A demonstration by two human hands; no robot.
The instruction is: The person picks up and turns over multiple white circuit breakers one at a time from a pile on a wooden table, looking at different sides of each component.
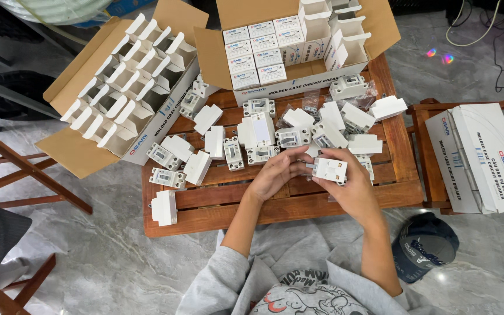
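My right hand (350, 186) grips a white circuit breaker (329, 170) over the front of a low wooden table (275, 204). My left hand (275, 173) touches the breaker's left end with its fingertips. Just beyond my hands lies a pile of several more white breakers (298, 131) and small clear bags. To the left, other loose breakers (170, 160) are spread on the slats, and one (164, 207) stands near the front left corner.
An open cardboard box (129, 87) of empty white cartons stands at the back left. Another open box (287, 44) at the back holds closed and open cartons. A closed white box (479, 157) rests on a chair at the right. A dark cap (424, 245) lies on the marble floor.
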